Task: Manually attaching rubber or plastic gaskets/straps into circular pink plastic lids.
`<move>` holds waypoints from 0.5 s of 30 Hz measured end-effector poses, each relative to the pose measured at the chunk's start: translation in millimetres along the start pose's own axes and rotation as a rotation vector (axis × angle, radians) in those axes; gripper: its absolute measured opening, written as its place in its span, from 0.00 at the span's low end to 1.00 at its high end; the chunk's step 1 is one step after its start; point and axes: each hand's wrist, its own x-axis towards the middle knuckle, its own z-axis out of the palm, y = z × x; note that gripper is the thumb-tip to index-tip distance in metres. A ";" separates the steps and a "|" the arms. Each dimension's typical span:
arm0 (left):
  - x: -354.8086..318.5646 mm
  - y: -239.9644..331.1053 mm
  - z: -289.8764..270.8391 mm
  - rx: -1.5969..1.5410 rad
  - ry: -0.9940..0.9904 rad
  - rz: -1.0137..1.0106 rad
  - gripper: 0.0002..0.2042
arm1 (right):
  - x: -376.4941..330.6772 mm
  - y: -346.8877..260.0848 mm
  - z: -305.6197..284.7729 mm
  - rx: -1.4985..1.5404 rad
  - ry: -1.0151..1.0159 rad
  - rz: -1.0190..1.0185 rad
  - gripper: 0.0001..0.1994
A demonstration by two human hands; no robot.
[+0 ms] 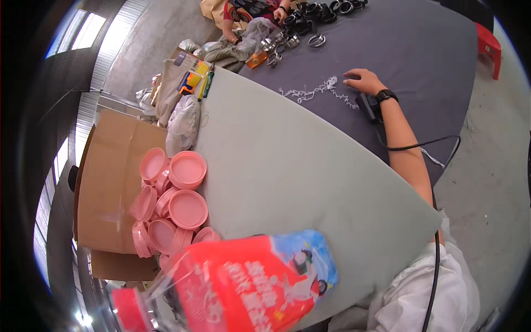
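My right hand (363, 82) reaches over the dark grey tabletop, its fingers loosely bent and apart, with nothing seen in them. Just to its left lies a tangled white string (316, 90). A black watch (386, 96) is on that wrist, and a small black device (369, 107) with a black cable sits beside it. Very near, at the lower left, a clear plastic bottle (249, 282) with a red cap and a red and blue label lies tilted across the view. What supports the bottle is hidden, and my left hand does not show.
Pink round lids (188, 209) are heaped at the light table's (287, 166) left edge, by a cardboard box (113, 188). Cutters and pens (194, 80) lie at its far corner. Beyond, another person's hand (280, 14) is near metal rings (317, 41). A red stool (488, 47) stands right.
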 end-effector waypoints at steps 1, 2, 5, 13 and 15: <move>-2.0 -0.2 1.0 -0.011 0.001 0.008 0.13 | 0.4 12.6 -1.9 0.328 -0.072 -0.011 0.21; -4.7 -0.5 2.9 -0.028 0.002 0.011 0.13 | -4.7 16.4 -6.9 0.314 -0.067 -0.021 0.21; -3.5 4.4 8.0 -0.092 0.002 0.003 0.13 | -44.1 22.7 -31.2 0.600 0.012 0.040 0.20; 20.9 24.6 -9.0 0.071 0.198 0.269 0.11 | -172.9 -37.9 -167.8 0.941 0.425 0.396 0.12; 22.7 26.5 -11.1 0.040 0.176 0.277 0.10 | -207.2 -46.5 -211.8 0.830 0.487 0.354 0.12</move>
